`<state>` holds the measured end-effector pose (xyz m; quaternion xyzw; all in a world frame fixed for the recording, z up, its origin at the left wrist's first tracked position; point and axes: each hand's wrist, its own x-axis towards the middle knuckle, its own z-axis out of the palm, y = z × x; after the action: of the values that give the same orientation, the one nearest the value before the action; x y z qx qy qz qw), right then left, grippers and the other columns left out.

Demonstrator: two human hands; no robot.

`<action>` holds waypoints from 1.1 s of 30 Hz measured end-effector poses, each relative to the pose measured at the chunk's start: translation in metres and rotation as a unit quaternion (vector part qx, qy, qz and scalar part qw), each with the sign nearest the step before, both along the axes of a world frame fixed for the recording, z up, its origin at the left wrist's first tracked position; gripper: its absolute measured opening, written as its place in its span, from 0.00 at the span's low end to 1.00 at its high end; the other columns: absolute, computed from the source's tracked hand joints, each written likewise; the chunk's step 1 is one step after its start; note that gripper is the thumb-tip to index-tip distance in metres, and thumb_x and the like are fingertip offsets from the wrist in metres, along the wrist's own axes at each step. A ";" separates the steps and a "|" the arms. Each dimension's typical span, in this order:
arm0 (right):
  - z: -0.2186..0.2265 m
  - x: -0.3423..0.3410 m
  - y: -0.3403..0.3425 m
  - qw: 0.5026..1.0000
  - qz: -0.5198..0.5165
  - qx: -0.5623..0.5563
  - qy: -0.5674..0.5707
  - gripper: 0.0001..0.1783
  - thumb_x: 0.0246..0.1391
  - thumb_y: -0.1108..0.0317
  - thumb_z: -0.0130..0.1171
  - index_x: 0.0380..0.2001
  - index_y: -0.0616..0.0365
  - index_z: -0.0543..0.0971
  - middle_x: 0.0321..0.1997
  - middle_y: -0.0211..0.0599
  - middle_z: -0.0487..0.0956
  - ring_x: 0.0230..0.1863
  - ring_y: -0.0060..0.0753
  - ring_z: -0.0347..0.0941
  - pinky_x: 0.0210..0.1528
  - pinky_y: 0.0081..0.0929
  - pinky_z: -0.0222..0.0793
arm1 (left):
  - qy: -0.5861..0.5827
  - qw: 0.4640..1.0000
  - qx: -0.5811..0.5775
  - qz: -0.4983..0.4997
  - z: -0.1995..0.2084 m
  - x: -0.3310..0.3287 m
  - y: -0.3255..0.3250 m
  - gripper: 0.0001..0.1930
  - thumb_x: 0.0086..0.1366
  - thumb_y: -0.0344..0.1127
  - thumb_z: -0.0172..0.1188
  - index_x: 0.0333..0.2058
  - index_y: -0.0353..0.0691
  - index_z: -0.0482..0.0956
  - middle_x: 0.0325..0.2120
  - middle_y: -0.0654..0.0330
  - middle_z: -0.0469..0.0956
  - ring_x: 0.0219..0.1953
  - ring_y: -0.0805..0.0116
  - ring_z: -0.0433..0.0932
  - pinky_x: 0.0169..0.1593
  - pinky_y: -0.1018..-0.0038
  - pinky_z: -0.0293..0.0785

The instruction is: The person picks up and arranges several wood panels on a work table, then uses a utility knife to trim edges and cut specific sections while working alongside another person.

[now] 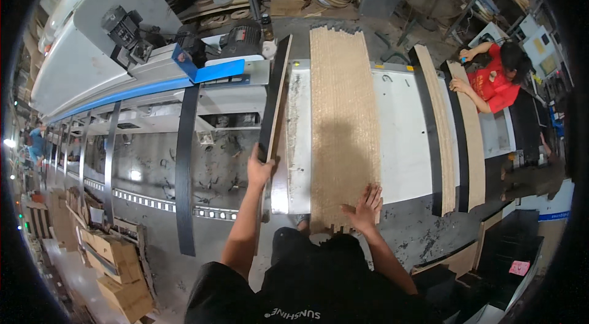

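Note:
My left hand [260,166] is wrapped round the near part of a long black-faced board [276,97], which stands tilted on its edge at the left end of the white table. My right hand [366,206] lies with fingers stretched out on the near right corner of a wide bundle of tan strips [343,115]. Those strips lie side by side, with uneven ends at front and back. Bare white tabletop [402,140] shows on the bundle's right. What my left palm covers is hidden.
Leftward runs a machine with a blue rail [123,98], motors [242,39] and a crosswise black board [186,171]. Two stacks of black-edged boards [437,128] [469,134] lie at right, where a co-worker in a red shirt [498,82] touches the outer one. Cardboard boxes [113,250] stand near left.

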<state>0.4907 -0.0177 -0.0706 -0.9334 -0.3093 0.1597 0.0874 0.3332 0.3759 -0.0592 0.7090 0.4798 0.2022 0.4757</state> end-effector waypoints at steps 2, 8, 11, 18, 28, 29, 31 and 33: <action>0.005 0.000 0.004 1.000 0.000 -0.011 0.002 0.77 0.50 0.19 0.59 0.80 0.66 0.37 0.84 0.64 0.29 0.84 0.68 0.20 0.77 0.75 0.23 | -0.041 0.999 -0.029 -0.010 0.002 0.042 0.004 0.46 0.51 0.40 0.74 0.67 0.25 0.69 0.54 0.36 0.82 0.52 0.55 0.85 0.56 0.67 0.78; 0.009 -0.002 0.006 1.000 0.012 -0.022 -0.016 0.76 0.51 0.25 0.64 0.80 0.67 0.36 0.84 0.64 0.28 0.84 0.69 0.21 0.77 0.73 0.27 | 0.008 0.990 0.101 -0.101 -0.014 0.143 -0.001 0.41 0.68 0.55 0.63 0.70 0.32 0.67 0.58 0.35 0.78 0.60 0.37 0.78 0.66 0.56 0.71; 0.014 -0.004 0.006 0.999 0.010 -0.026 -0.018 0.76 0.51 0.24 0.64 0.80 0.67 0.36 0.84 0.65 0.29 0.84 0.71 0.23 0.77 0.74 0.28 | -0.008 0.996 0.028 -0.081 -0.051 0.171 -0.034 0.41 0.73 0.63 0.54 0.71 0.35 0.66 0.60 0.34 0.76 0.63 0.29 0.72 0.70 0.51 0.66; 0.003 -0.004 -0.003 0.999 0.007 0.015 -0.029 0.77 0.49 0.21 0.61 0.80 0.66 0.37 0.85 0.64 0.29 0.84 0.70 0.24 0.76 0.77 0.27 | 0.107 0.962 0.233 -0.090 -0.012 0.088 -0.032 0.43 0.69 0.63 0.60 0.69 0.34 0.68 0.67 0.32 0.68 0.71 0.32 0.64 0.77 0.46 0.50; 0.014 0.001 0.010 1.000 0.002 0.010 -0.013 0.76 0.50 0.20 0.61 0.80 0.63 0.38 0.84 0.64 0.31 0.84 0.67 0.22 0.78 0.74 0.26 | 0.451 0.866 0.167 0.140 -0.001 -0.224 0.115 0.63 0.50 0.55 0.79 0.78 0.42 0.49 0.67 0.35 0.65 0.69 0.33 0.63 0.74 0.45 0.53; 0.015 -0.001 0.012 1.000 0.004 0.017 -0.007 0.76 0.50 0.20 0.61 0.80 0.63 0.38 0.84 0.64 0.31 0.84 0.67 0.22 0.78 0.74 0.26 | 0.420 0.884 0.164 0.126 -0.015 -0.239 0.124 0.62 0.50 0.53 0.78 0.77 0.41 0.50 0.63 0.35 0.69 0.66 0.34 0.68 0.71 0.45 0.61; 0.019 0.002 0.005 1.000 -0.014 -0.003 0.008 0.76 0.49 0.19 0.60 0.80 0.63 0.38 0.84 0.64 0.30 0.84 0.66 0.21 0.78 0.74 0.24 | 0.382 0.896 0.202 0.104 -0.031 -0.209 0.109 0.55 0.49 0.48 0.77 0.73 0.38 0.60 0.59 0.36 0.72 0.58 0.37 0.76 0.63 0.50 0.73; 0.021 0.003 0.008 0.999 -0.019 -0.011 0.025 0.76 0.50 0.19 0.60 0.80 0.64 0.37 0.84 0.64 0.29 0.84 0.66 0.20 0.78 0.74 0.22 | 0.329 0.913 0.211 0.118 -0.034 -0.181 0.082 0.51 0.48 0.45 0.77 0.71 0.36 0.65 0.56 0.36 0.74 0.54 0.37 0.79 0.60 0.52 0.76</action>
<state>0.4932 -0.0096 -0.0498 -0.9356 -0.2877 0.1850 0.0877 0.1520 0.4584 -0.0931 0.7573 0.6358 0.1085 0.1028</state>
